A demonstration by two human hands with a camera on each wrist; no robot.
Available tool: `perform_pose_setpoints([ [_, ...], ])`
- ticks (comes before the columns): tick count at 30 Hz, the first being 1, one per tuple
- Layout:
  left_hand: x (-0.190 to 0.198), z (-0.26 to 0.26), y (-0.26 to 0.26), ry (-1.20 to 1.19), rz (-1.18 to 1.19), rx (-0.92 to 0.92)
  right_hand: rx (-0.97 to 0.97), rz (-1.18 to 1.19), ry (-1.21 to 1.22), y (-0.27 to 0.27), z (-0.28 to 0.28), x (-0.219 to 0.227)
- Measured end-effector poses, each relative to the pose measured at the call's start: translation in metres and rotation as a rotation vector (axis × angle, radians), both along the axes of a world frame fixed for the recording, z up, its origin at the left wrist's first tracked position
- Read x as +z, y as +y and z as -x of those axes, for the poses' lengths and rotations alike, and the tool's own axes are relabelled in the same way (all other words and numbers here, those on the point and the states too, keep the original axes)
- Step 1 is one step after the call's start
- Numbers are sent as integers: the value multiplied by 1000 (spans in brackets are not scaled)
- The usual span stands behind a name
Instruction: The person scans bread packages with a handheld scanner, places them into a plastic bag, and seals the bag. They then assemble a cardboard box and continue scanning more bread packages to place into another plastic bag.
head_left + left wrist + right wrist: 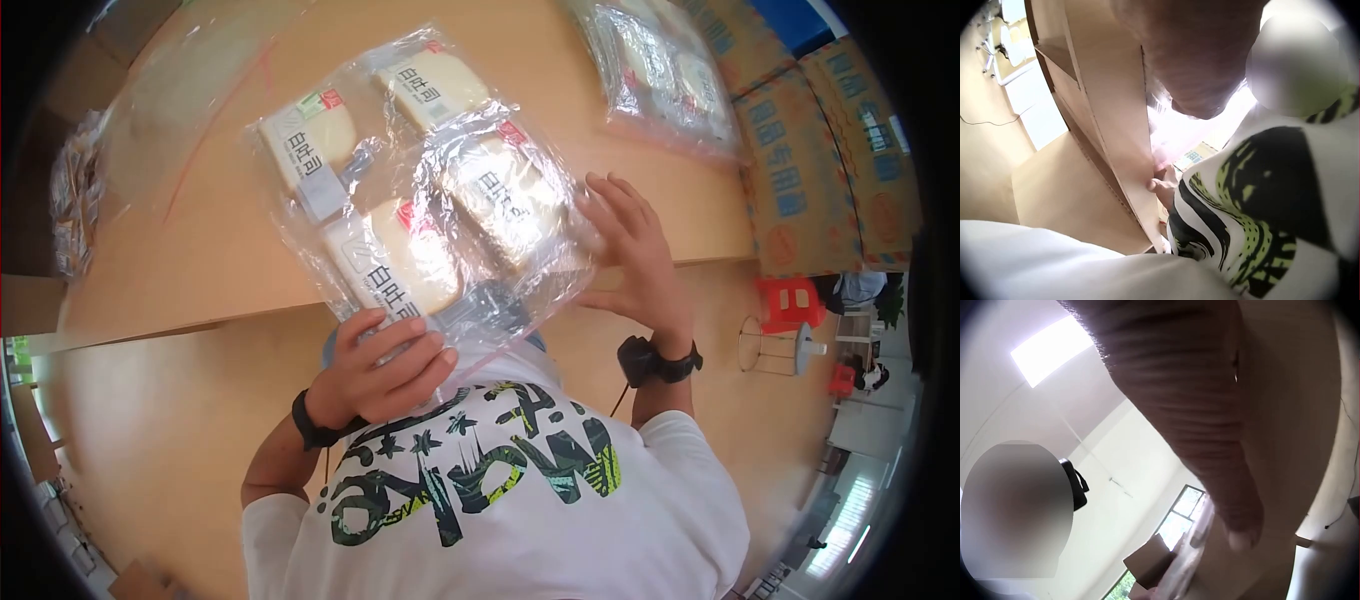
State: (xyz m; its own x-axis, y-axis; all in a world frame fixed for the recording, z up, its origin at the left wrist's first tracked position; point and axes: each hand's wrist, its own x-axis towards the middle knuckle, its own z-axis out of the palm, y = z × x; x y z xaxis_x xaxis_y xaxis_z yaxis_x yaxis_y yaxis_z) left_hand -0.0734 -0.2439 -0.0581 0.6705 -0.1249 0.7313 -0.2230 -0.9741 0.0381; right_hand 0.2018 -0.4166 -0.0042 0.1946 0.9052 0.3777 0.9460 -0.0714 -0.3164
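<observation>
A clear plastic bag (375,180) holds several packs of sliced white toast (415,255), laid out in two rows with printed labels. It lies tilted over the table's near edge, close to the person's chest. The left hand (392,365) grips its near left corner, fingers on top and thumb hidden underneath. At the bag's right side the right hand (632,245) is held with fingers spread and thumb apart, fingertips right by the plastic. In the right wrist view, the right thumb (1241,528) points down beside the bag's shiny edge (1192,553).
A second bag of toast packs (665,75) lies at the table's back right, against printed cardboard boxes (800,170). An empty clear bag (185,90) and a heap of small packets (75,195) are at the left. A red stool (790,303) stands on the floor.
</observation>
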Motion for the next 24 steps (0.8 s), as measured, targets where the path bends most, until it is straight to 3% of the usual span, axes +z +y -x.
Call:
perform_pose_setpoints([
  [3,-4,20,-3,41,44,46,-26,-51,-172,4,5,-21],
  [9,1,30,-1,53,21,132,25,-221,-89,5,9,-27],
  [15,8,27,8,43,33,82,113,-289,-97,4,3,-27],
  [18,15,27,14,23,21,59,164,-398,25,7,1,-22],
  [24,42,27,19,-186,159,-68,270,-486,167,8,4,14],
])
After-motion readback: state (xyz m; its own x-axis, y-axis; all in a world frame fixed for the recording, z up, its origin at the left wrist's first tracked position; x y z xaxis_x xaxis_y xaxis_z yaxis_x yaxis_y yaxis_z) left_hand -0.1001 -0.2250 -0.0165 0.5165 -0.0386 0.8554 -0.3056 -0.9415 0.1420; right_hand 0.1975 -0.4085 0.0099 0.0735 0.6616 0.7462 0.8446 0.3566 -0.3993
